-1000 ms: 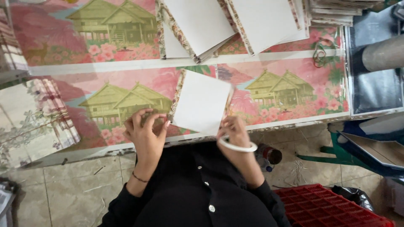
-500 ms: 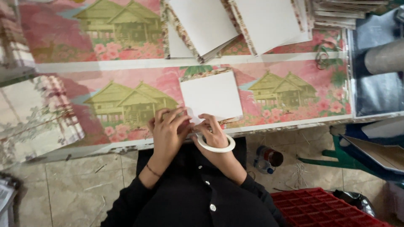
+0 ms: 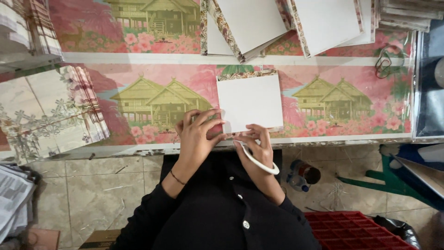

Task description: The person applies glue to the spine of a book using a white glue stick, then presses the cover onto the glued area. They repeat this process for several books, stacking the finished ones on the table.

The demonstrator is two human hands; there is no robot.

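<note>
- White card [image 3: 249,102] with patterned edge lay flat on the surface [image 3: 138,60], centre of frame, just above the near edge.
- Left hand [image 3: 196,136] pressed fingers down at the card's lower left corner, fingers spread, holding nothing.
- Right hand [image 3: 258,148] touched the card's lower edge, fingers curled; a white tape ring [image 3: 256,159] sat around it.
- Hands were close together, nearly touching.
- Stacks of similar cards [image 3: 249,23] lay at upper centre; a patterned paper pile [image 3: 46,111] at left.
</note>
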